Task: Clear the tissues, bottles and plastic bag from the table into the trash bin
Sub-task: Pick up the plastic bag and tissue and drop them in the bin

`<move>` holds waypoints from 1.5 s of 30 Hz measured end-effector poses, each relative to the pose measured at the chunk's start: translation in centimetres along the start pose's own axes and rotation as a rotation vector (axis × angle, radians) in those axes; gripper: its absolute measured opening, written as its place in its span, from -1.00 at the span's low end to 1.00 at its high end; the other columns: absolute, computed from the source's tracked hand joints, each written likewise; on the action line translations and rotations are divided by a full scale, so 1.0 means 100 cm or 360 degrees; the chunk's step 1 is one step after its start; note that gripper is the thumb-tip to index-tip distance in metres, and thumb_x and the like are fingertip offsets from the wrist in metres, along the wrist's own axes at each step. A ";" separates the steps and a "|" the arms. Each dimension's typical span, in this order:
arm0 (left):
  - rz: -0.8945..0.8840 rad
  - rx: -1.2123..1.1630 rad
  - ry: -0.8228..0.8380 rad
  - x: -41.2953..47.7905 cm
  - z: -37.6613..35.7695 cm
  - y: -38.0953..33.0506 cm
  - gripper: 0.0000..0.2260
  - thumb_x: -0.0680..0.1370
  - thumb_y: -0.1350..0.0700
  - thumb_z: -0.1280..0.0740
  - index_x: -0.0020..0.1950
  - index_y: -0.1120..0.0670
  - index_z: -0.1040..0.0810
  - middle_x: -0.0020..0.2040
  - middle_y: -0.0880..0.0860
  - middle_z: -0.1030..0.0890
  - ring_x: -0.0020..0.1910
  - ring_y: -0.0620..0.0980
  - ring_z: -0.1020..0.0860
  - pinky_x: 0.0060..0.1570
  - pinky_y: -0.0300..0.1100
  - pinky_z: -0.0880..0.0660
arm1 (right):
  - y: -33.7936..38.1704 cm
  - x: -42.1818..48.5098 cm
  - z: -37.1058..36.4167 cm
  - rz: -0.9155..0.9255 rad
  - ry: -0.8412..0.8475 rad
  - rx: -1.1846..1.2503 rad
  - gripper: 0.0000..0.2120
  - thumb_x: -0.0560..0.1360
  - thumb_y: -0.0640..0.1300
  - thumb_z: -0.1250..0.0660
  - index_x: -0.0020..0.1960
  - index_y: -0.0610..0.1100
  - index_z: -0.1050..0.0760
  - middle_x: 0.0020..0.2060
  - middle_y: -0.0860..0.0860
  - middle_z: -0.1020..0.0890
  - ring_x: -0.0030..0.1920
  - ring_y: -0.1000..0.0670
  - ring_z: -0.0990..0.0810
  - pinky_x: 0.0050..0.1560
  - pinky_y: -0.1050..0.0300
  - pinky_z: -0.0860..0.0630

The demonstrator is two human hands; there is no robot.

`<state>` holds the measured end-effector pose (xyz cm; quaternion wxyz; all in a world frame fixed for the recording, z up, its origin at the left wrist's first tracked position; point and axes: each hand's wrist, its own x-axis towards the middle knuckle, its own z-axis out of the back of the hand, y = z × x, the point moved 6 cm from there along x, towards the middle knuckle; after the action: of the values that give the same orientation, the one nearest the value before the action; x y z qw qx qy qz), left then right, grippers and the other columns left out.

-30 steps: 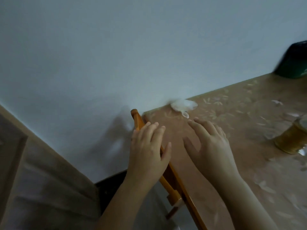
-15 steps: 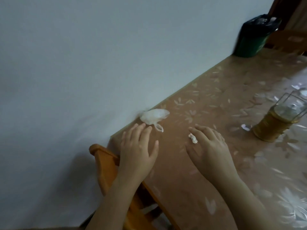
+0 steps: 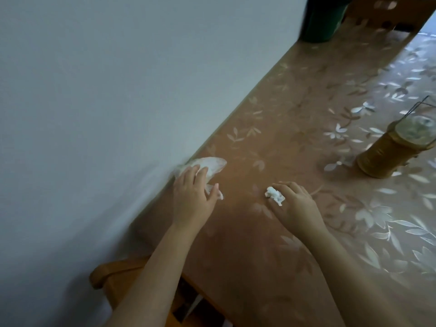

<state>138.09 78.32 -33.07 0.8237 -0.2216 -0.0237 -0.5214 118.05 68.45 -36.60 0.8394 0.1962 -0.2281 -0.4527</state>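
**Head view: two hands on litter at the wall side of the table**

Head camera looks down along a long table point(image 3: 295, 128) whose left edge runs flush against a plain pale wall point(image 3: 106, 90), so no room shows on that side. The near corner ends above the curved wooden back of a chair point(image 3: 111, 277). To the right the tabletop stretches wide.

The left hand point(image 3: 192, 199) lies flat on a thin, crumpled, see-through plastic bag point(image 3: 212, 164), which sits right at the wall edge. Its fingers are straight and close together on the film, the thumb spread to the side.

The right hand point(image 3: 295, 205) is near it, further in from the edge. Its fingers are curled down, and thumb and forefinger pinch a small wadded white tissue point(image 3: 274, 195) that rests on the table.

A glossy tan cover printed with pale leaves lies over the tabletop. An amber jar point(image 3: 387, 159), round with a wire clasp at its lid, stands well to the right of the hands. At the far end, against the wall, is the dark green trash bin point(image 3: 323, 22), blurred and cut off by the frame's top.
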 end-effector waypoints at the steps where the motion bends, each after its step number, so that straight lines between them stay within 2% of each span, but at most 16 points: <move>1: -0.0004 0.0005 0.0014 0.005 -0.008 0.005 -0.64 0.46 0.05 -0.34 0.16 0.25 -0.51 0.17 0.28 -0.54 0.18 0.29 -0.48 0.18 0.20 -0.37 | -0.006 0.003 -0.008 -0.0036 0.0013 -0.0001 -0.74 0.37 -0.19 -0.43 0.05 -0.17 -0.58 0.00 -0.11 -0.62 0.00 -0.18 -0.55 -0.02 -0.08 -0.46; 7: -0.0004 -0.0002 0.0100 0.029 -0.047 0.027 -0.64 0.46 0.08 -0.39 0.19 0.22 -0.49 0.23 0.27 -0.51 0.22 0.27 -0.44 0.21 0.15 -0.35 | -0.029 0.018 -0.043 -0.0224 0.0024 0.0130 -0.70 0.41 -0.20 -0.41 0.14 -0.19 -0.53 0.06 -0.13 -0.58 0.07 -0.18 -0.49 -0.01 0.05 -0.37; 11: 0.0006 -0.0026 0.0118 0.042 -0.062 0.036 -0.63 0.47 0.07 -0.38 0.21 0.21 -0.48 0.25 0.26 -0.49 0.26 0.27 -0.41 0.22 0.18 -0.32 | -0.042 0.022 -0.057 -0.0350 0.0026 0.0182 -0.70 0.42 -0.20 -0.39 0.15 -0.18 -0.52 0.10 -0.12 -0.57 0.11 -0.17 -0.46 0.00 0.01 -0.42; 17: 0.0075 -0.0094 0.0164 0.054 -0.073 0.046 -0.59 0.48 0.09 -0.37 0.27 0.22 -0.45 0.28 0.26 -0.46 0.31 0.24 -0.36 0.26 0.15 -0.22 | -0.051 0.020 -0.077 -0.0499 0.0000 0.0208 -0.72 0.40 -0.20 -0.39 0.11 -0.15 -0.54 -0.02 -0.07 -0.56 0.05 -0.10 -0.43 -0.06 0.10 -0.35; 22: 0.0125 -0.0167 0.0232 0.059 -0.078 0.051 -0.59 0.50 0.06 -0.34 0.31 0.18 -0.42 0.32 0.22 -0.43 0.32 0.18 -0.35 0.26 0.10 -0.24 | -0.049 0.015 -0.081 -0.0489 -0.0080 0.0132 -0.76 0.37 -0.23 -0.43 0.04 -0.18 -0.57 -0.09 -0.08 -0.57 -0.04 -0.10 -0.44 -0.08 0.10 -0.34; 26: 0.0142 -0.0210 0.0222 0.055 -0.083 0.051 -0.61 0.46 0.07 -0.40 0.23 0.21 -0.49 0.24 0.23 -0.51 0.23 0.20 -0.44 0.16 0.05 -0.36 | -0.045 0.008 -0.081 -0.0490 -0.0087 0.0166 -0.78 0.39 -0.21 -0.42 0.04 -0.16 -0.57 -0.08 -0.04 -0.55 -0.05 0.02 -0.37 -0.06 0.09 -0.36; 29: 0.0167 -0.0231 0.0228 0.051 -0.085 0.053 -0.60 0.42 0.11 -0.45 0.21 0.20 -0.51 0.18 0.21 -0.55 0.17 0.18 -0.46 0.10 0.03 -0.39 | -0.042 0.001 -0.082 -0.0517 -0.0079 0.0229 -0.78 0.41 -0.22 -0.40 0.05 -0.17 -0.56 -0.09 0.00 -0.51 -0.02 0.00 -0.39 -0.04 0.11 -0.37; 33: 0.0205 -0.0317 0.0254 0.048 -0.085 0.053 -0.63 0.41 0.18 -0.44 0.20 0.17 -0.51 0.19 0.16 -0.54 0.17 0.14 -0.45 0.12 0.05 -0.42 | -0.037 -0.010 -0.084 -0.0506 -0.0072 0.0283 -0.78 0.40 -0.26 -0.40 0.05 -0.19 -0.56 -0.10 0.02 -0.49 -0.01 -0.02 -0.41 -0.06 0.14 -0.36; 36: 0.0213 -0.0450 0.0286 0.042 -0.084 0.051 -0.70 0.44 0.23 -0.40 0.16 0.18 -0.52 0.16 0.14 -0.55 0.14 0.09 -0.47 0.10 -0.03 -0.45 | -0.034 -0.018 -0.084 -0.0488 -0.0064 0.0269 -0.78 0.40 -0.29 -0.40 0.04 -0.21 -0.56 -0.12 0.04 -0.46 -0.05 -0.03 -0.42 -0.09 0.18 -0.34; 40: 0.0281 -0.0643 0.0267 0.031 -0.080 0.047 -0.79 0.45 0.27 -0.37 0.08 0.18 -0.56 0.07 0.09 -0.59 0.06 0.02 -0.51 0.08 -0.09 -0.48 | -0.032 -0.030 -0.084 -0.0503 -0.0060 0.0290 -0.79 0.39 -0.31 -0.39 0.02 -0.21 -0.56 -0.14 0.04 -0.45 -0.07 -0.02 -0.44 -0.10 0.33 -0.29; 45: 0.0447 -0.0903 0.0355 0.013 -0.074 0.037 -0.80 0.46 0.27 -0.37 0.08 0.16 -0.58 0.03 0.02 -0.58 0.00 -0.09 -0.51 0.00 -0.28 -0.44 | -0.032 -0.046 -0.082 -0.0574 -0.0120 0.0333 -0.84 0.37 -0.35 -0.40 -0.05 -0.23 -0.56 -0.17 0.00 -0.47 -0.13 -0.07 -0.48 -0.14 0.29 -0.32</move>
<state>140.44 75.65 -40.64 0.7905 -0.3847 0.2433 -0.4097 118.25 71.67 -45.95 0.7108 0.3029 -0.2662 -0.5764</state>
